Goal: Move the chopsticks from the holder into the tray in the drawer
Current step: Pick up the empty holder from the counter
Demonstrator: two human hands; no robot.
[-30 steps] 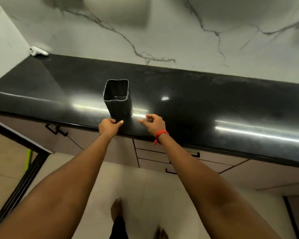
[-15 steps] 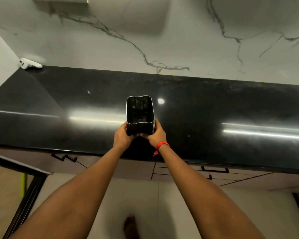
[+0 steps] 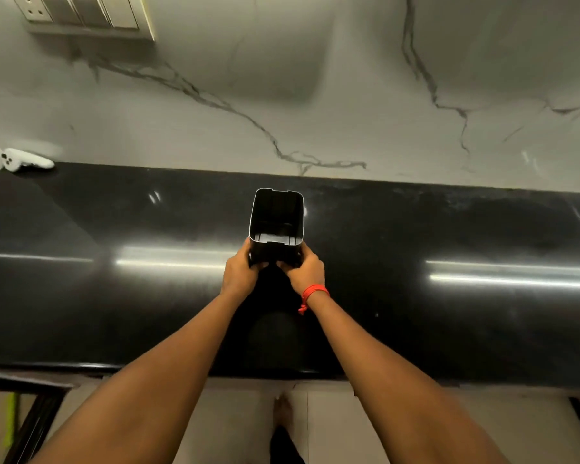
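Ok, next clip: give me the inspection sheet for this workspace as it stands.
Surface: glossy black countertop, light streaks reflected, bare across most of it.
Job's things: dark holder, open top, held near its base; no chopsticks visible inside; no drawer or tray in view.
Clutter: white controller-like object at the far left corner.
Hands: left hand and right hand both grip the holder; red wrist string on the right.
Cables: nothing seen.
Surroundings: marble-veined wall, switch panel upper left, tiled floor below.
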